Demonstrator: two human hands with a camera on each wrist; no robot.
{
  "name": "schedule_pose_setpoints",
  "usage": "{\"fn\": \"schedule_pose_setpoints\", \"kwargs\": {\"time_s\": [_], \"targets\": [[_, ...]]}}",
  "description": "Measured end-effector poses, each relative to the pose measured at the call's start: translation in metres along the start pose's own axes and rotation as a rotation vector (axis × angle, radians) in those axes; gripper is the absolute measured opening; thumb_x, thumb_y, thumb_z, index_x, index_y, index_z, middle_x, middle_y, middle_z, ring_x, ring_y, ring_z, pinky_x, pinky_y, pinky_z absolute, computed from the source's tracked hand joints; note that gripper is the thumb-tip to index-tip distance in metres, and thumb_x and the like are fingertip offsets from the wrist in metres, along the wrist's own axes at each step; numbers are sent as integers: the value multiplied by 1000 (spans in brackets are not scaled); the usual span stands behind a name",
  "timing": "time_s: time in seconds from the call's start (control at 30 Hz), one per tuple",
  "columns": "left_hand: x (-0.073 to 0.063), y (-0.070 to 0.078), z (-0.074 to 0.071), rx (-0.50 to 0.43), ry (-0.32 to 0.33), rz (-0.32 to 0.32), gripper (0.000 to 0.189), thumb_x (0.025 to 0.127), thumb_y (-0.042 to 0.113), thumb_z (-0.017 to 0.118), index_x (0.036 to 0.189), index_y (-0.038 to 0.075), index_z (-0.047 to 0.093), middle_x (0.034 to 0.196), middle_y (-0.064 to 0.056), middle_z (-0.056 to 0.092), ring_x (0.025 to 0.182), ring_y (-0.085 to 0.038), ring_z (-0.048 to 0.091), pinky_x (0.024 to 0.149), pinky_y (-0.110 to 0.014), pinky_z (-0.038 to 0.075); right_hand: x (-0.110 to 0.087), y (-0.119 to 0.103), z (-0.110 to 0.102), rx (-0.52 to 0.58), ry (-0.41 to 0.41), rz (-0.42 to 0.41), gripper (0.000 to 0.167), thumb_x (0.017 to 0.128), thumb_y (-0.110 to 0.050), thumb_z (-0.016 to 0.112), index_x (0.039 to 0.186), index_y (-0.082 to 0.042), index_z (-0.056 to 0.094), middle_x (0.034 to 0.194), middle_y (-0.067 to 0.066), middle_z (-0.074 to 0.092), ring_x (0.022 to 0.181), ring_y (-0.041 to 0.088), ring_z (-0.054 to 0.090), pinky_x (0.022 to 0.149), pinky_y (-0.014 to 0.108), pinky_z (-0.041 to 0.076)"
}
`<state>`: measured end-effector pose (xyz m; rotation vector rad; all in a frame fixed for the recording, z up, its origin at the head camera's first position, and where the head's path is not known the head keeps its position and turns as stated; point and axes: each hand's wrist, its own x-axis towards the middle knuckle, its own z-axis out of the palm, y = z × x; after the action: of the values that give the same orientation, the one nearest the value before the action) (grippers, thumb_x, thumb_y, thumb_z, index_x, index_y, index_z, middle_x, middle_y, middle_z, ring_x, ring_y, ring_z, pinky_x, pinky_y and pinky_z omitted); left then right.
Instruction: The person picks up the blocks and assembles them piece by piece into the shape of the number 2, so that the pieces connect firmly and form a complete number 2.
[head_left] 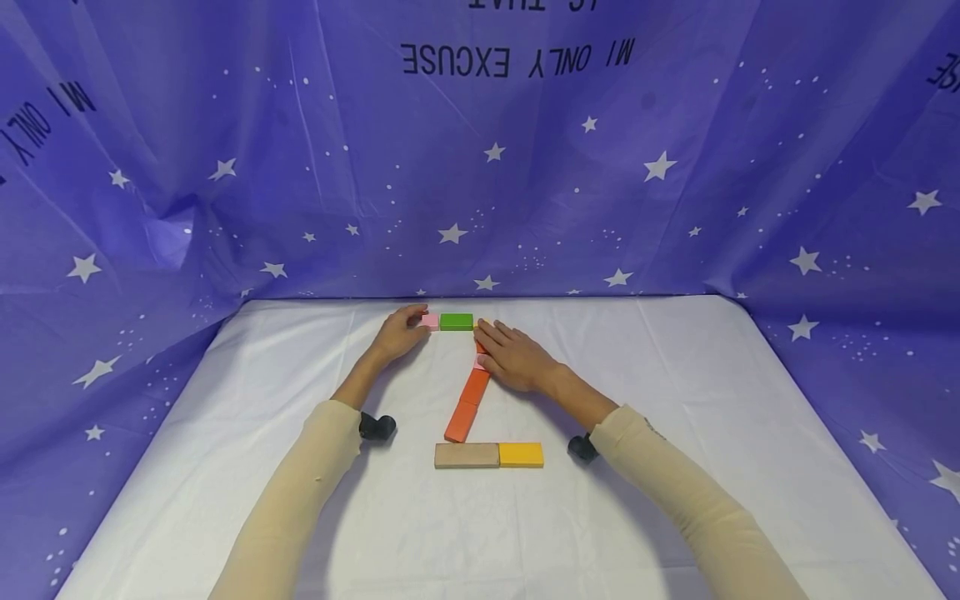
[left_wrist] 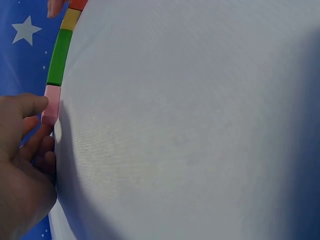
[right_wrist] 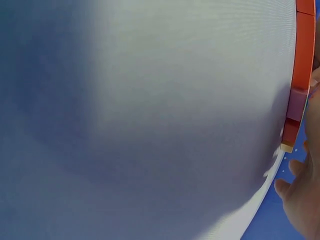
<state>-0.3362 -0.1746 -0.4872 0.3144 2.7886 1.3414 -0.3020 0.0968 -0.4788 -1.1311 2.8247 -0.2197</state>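
At the far side of the table my left hand [head_left: 401,333] holds the left end of a small pink block [head_left: 431,322], thumb and fingertips at its edges in the left wrist view. A green block [head_left: 457,322] lies in line beside it, followed by a small yellow block [left_wrist: 70,19]. My right hand [head_left: 517,360] rests with fingers stretched across the corner where the row meets a slanting line, partly covering the yellow block. In that line a short red block [right_wrist: 291,131], a second pink block [right_wrist: 297,104] near the thumb, and two orange-red blocks [head_left: 474,387] run end to end.
Nearer to me, a plain wooden block [head_left: 467,456] and a larger yellow block [head_left: 521,454] lie end to end, just below the slanting line. White cloth [head_left: 300,517] covers the table. A purple star-printed curtain [head_left: 540,192] hangs right behind its far edge.
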Motion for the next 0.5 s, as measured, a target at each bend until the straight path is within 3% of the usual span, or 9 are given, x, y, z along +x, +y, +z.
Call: {"fn": "schedule_pose_setpoints", "kwargs": {"time_s": [0.23,0.5], "targets": [[-10,4,-6,3,6,-11,54,97,9,58,147,-6,43,137,-26,54,128,-40,49,111,-47,35,-5,2,-7,-12,75,22,55,108,-36,38,154,-5,36,163,14,22,149,35,19,120,45,16],[-25,4,-25,42,28,103,50,100,7,58,146,-7,43,140,-30,49,126,-47,48,107,-56,38,-30,17,-30,0,209,77,51,106,-33,45,149,-5,46,160,16,29,147,37,22,119,48,20]]}}
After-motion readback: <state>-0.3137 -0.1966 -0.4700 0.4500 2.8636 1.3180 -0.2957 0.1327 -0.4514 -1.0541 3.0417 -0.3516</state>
